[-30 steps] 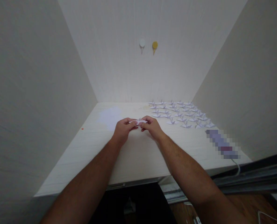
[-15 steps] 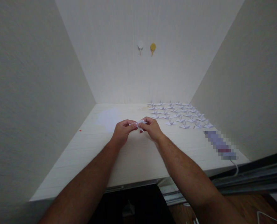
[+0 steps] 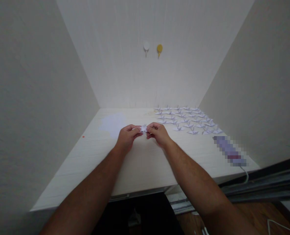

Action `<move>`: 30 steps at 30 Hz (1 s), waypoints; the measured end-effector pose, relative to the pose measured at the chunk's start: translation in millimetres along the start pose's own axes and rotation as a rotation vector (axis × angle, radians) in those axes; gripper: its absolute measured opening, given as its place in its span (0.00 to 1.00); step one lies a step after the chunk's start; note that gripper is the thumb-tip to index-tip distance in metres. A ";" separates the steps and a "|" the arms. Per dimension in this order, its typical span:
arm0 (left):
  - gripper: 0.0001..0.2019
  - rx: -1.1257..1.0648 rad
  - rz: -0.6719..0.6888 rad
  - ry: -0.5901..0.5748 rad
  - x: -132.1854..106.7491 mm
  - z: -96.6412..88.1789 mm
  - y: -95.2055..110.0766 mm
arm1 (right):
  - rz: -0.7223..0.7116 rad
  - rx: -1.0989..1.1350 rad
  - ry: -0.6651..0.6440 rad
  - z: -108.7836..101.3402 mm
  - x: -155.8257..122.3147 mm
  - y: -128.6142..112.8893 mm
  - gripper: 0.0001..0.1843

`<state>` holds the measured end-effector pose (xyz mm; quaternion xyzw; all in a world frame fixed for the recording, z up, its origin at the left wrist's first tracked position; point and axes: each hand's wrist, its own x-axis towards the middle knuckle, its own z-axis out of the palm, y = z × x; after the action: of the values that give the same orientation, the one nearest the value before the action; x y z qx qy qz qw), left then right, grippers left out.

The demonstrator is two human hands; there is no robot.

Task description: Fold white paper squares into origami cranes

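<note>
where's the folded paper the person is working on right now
In the head view, the folded paper is near the middle, held between the left hand and the right hand, to the left of the paper cranes.

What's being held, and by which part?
A folded white paper, pinched at opposite sides by the left hand and right hand.

Dim, soft light greys the walls [image 3: 32, 98] around the desk [image 3: 147, 166], with darkness beneath it and pixelation [image 3: 229, 151] at its right.
</note>
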<state>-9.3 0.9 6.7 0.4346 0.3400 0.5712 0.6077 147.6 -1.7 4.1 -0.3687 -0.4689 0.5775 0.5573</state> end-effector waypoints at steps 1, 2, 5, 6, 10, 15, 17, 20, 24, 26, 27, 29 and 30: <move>0.11 -0.024 -0.013 -0.015 -0.4 -0.1 0.8 | 0.010 0.020 -0.015 -0.7 -0.4 -0.8 0.16; 0.11 -0.050 -0.027 -0.034 -1.0 -0.4 1.7 | 0.021 0.043 -0.037 -1.3 -0.9 -1.5 0.16; 0.11 -0.123 -0.066 -0.117 -2.7 -1.7 3.7 | 0.051 0.116 -0.114 -3.1 -2.1 -2.3 0.16; 0.11 -0.139 -0.073 -0.143 -3.1 -2.3 4.0 | 0.057 0.133 -0.137 -3.6 -2.4 -2.3 0.17; 0.10 -0.198 -0.093 -0.230 -3.8 -4.0 4.9 | 0.072 0.164 -0.201 -4.2 -2.6 -2.0 0.18; 0.09 -0.279 -0.126 -0.298 -4.3 -4.2 7.4 | 0.078 0.184 -0.211 -4.1 -3.9 -4.4 0.19; 0.08 -0.299 -0.144 -0.287 -4.4 -5.5 7.8 | 0.067 0.175 -0.213 -5.3 -4.6 -5.8 0.18; 0.08 -0.312 -0.172 -0.263 -4.0 -9.5 7.7 | 0.072 0.134 -0.228 -9.9 -4.9 -6.7 0.17; 0.11 -0.246 -0.234 -0.288 -3.1 -15.8 9.2 | 0.101 0.117 -0.280 -19.4 -4.4 -6.3 0.19; 0.12 -0.184 -0.258 -0.324 -2.7 -17.8 10.4 | 0.114 0.127 -0.316 -23.4 -4.6 -6.5 0.20; 0.13 -0.153 -0.264 -0.333 -2.5 -18.5 10.8 | 0.116 0.128 -0.332 -24.9 -4.7 -6.7 0.20; 0.13 -0.104 -0.277 -0.328 -2.1 -19.4 11.1 | 0.111 0.123 -0.354 -26.7 -4.9 -7.1 0.20; 0.14 -0.089 -0.284 -0.317 -1.8 -19.8 10.9 | 0.107 0.120 -0.361 -27.1 -4.9 -7.3 0.20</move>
<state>-31.9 1.5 8.8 0.4396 0.2725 0.4188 0.7464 176.0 -3.5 2.8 -0.2495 -0.5059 0.6899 0.4537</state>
